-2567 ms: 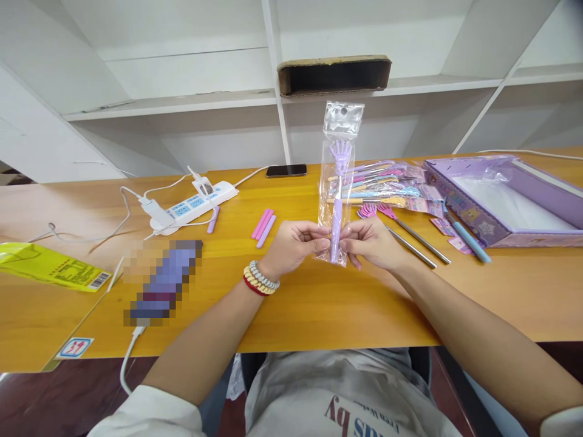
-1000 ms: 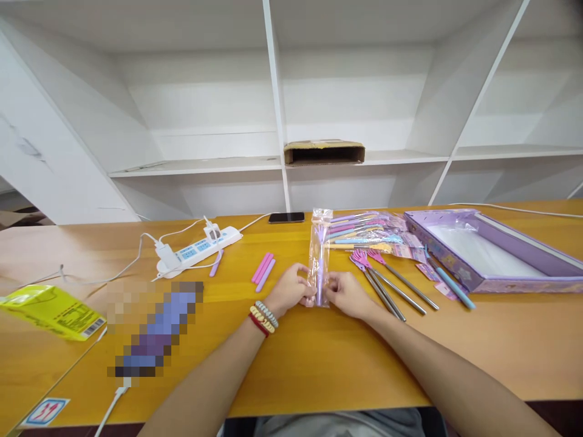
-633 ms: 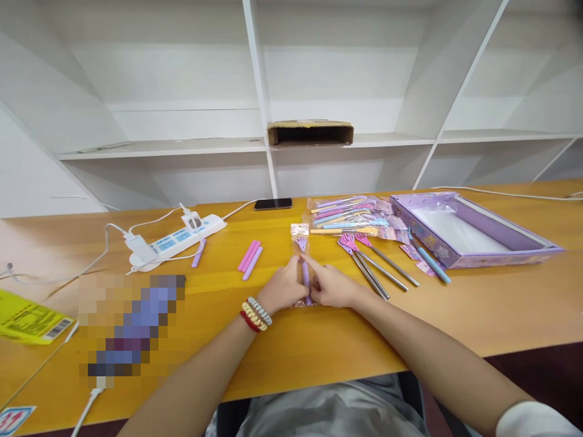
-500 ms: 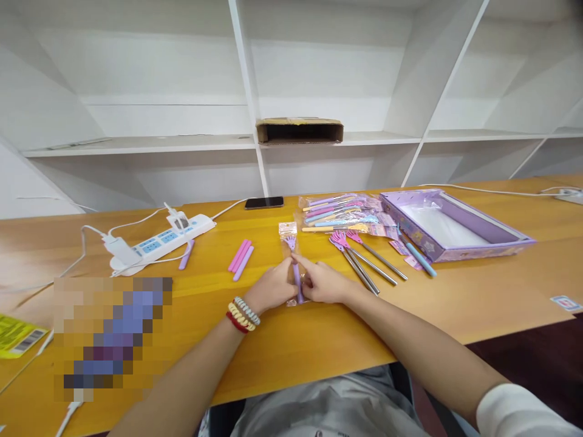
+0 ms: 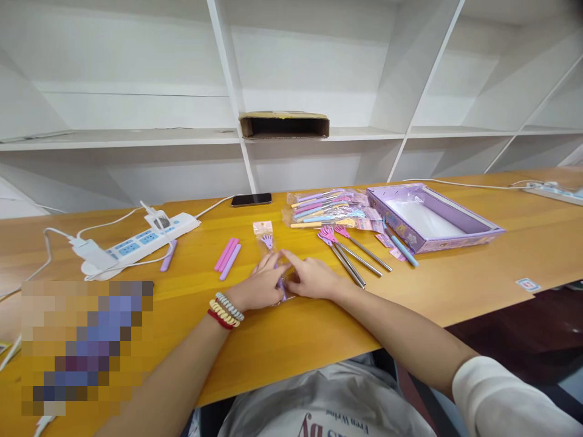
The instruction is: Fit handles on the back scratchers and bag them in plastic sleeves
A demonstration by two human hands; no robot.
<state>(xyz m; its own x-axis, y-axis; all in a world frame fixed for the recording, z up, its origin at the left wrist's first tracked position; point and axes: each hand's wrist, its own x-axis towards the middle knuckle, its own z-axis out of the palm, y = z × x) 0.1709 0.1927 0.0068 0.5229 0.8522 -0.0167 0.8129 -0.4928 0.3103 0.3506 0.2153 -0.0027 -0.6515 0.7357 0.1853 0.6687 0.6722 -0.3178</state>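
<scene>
A purple back scratcher (image 5: 267, 241) with a hand-shaped head lies in a clear bag on the table in front of me. My left hand (image 5: 259, 285) is closed over its middle, fingers partly hiding the handle. From the other side my right hand (image 5: 316, 279) pinches the bag near the handle's lower end, index finger stretched toward the left hand. To the left lie pink and purple handle sleeves (image 5: 230, 262). On the right are several metal rods (image 5: 371, 264) with pink hand-shaped heads. Behind them sits a pile of bagged back scratchers (image 5: 328, 209).
A purple box (image 5: 455, 243) and a blue handle (image 5: 404, 250) are at the right. A phone (image 5: 251, 199) lies at the back. At the left stand a power strip (image 5: 141, 243) with cables and another purple sleeve (image 5: 168, 255). A cardboard box (image 5: 285, 125) is on the shelf.
The bagged back scratcher has tilted, its head now leaning left. My left hand has moved up over its middle, covering more of it. The view has shifted right.
</scene>
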